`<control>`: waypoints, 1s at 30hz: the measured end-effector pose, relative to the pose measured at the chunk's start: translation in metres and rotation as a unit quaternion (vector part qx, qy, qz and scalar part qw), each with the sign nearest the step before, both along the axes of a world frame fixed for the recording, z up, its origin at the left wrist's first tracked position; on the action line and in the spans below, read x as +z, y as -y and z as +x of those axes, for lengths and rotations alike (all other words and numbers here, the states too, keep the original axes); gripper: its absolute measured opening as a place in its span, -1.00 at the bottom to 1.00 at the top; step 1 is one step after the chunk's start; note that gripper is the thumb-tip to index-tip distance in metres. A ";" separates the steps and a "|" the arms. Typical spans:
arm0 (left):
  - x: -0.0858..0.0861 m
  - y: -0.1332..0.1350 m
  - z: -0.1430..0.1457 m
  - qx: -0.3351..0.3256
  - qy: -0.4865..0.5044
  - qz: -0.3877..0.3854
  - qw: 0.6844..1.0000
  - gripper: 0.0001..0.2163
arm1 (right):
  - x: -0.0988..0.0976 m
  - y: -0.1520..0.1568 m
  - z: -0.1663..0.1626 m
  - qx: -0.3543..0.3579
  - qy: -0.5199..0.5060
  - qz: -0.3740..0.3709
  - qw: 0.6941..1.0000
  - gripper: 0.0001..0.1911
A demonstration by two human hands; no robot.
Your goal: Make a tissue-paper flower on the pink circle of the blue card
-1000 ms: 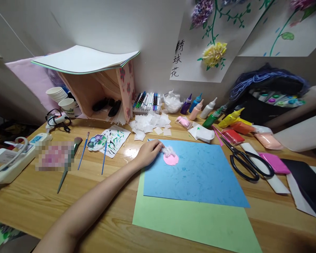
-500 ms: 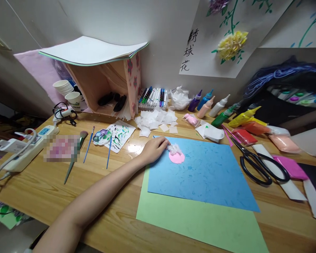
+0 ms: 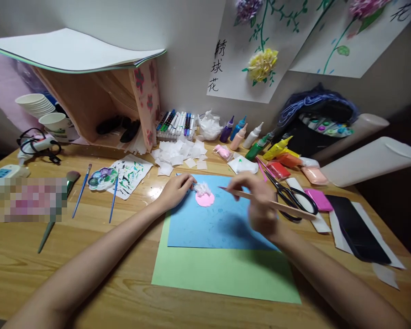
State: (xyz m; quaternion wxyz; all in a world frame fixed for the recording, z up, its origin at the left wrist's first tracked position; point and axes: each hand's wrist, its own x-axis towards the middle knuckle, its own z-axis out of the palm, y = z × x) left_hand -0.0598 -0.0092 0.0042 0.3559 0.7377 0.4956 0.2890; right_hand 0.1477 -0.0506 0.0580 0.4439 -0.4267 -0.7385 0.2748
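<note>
A blue sheet (image 3: 212, 224) lies on a green sheet (image 3: 222, 274) on the wooden desk. Near its far left corner sits a flat pink clay disc (image 3: 205, 199) with a small tuft of white tissue (image 3: 202, 188) on it. My left hand (image 3: 176, 189) rests at the sheet's corner, its fingers pinched on the tissue tuft. My right hand (image 3: 258, 201) hovers over the blue sheet, closed round a thin wooden stick (image 3: 284, 208) whose tip points left toward the disc.
Black scissors (image 3: 291, 196), clay packs and paint bottles (image 3: 246, 137) lie right of the sheets. White paper squares (image 3: 178, 153), markers (image 3: 176, 123) and a pink box with paper on top (image 3: 89, 91) stand behind. Brushes (image 3: 82, 192), a palette and a power strip lie left.
My right hand has come into view from the right holding the wooden stick and now hovers near the pink disc. The camera shifted; my left hand stays pinched on the tissue.
</note>
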 end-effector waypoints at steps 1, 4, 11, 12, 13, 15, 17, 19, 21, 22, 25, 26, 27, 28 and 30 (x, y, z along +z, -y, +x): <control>0.000 0.000 0.000 0.001 0.001 0.002 1.000 -0.67 | -0.003 -0.004 -0.004 0.009 -0.001 -0.001 1.000 -0.52; 0.001 0.001 0.000 -0.002 0.001 0.005 1.000 -0.66 | -0.018 -0.020 -0.020 0.030 0.007 -0.012 0.999 -0.49; -0.001 0.000 0.000 -0.002 0.007 0.000 1.000 -0.66 | -0.049 -0.035 -0.034 0.033 0.025 -0.025 0.999 -0.51; -0.001 -0.001 0.000 0.000 0.007 0.000 1.000 -0.66 | -0.051 -0.035 -0.033 0.032 0.026 -0.025 0.999 -0.51; -0.001 -0.001 0.000 0.001 0.007 0.000 1.000 -0.66 | -0.052 -0.035 -0.033 0.031 0.027 -0.025 0.999 -0.51; -0.002 -0.002 0.000 0.000 0.007 0.000 1.000 -0.67 | -0.054 -0.035 -0.032 0.025 0.025 -0.029 0.999 -0.49; -0.002 -0.002 0.000 -0.001 0.009 0.000 1.000 -0.67 | -0.055 -0.035 -0.032 0.025 0.027 -0.032 0.999 -0.48; -0.002 -0.002 0.000 -0.001 0.009 0.002 1.000 -0.66 | -0.056 -0.035 -0.032 0.027 0.031 -0.036 0.999 -0.48; -0.002 -0.002 0.000 -0.001 0.005 0.004 1.000 -0.66 | -0.057 -0.035 -0.032 0.027 0.034 -0.036 0.998 -0.49; -0.001 -0.002 0.000 0.000 0.004 0.004 1.000 -0.66 | -0.058 -0.035 -0.032 0.026 0.034 -0.036 0.998 -0.50; 0.000 -0.001 0.000 0.000 0.001 0.007 1.000 -0.67 | -0.059 -0.035 -0.032 0.022 0.033 -0.034 0.999 -0.50; 0.001 -0.001 0.001 0.001 0.000 0.008 1.000 -0.67 | -0.059 -0.036 -0.032 0.021 0.032 -0.034 0.999 -0.50; 0.001 -0.001 0.001 0.002 -0.001 0.009 1.000 -0.67 | -0.059 -0.036 -0.032 0.020 0.033 -0.034 0.999 -0.49; 0.001 -0.001 0.001 0.002 -0.002 0.009 1.000 -0.67 | -0.059 -0.036 -0.032 0.019 0.032 -0.034 0.999 -0.49; 0.000 -0.001 0.001 0.002 -0.002 0.006 1.000 -0.66 | -0.059 -0.037 -0.033 0.015 0.027 -0.041 0.999 -0.49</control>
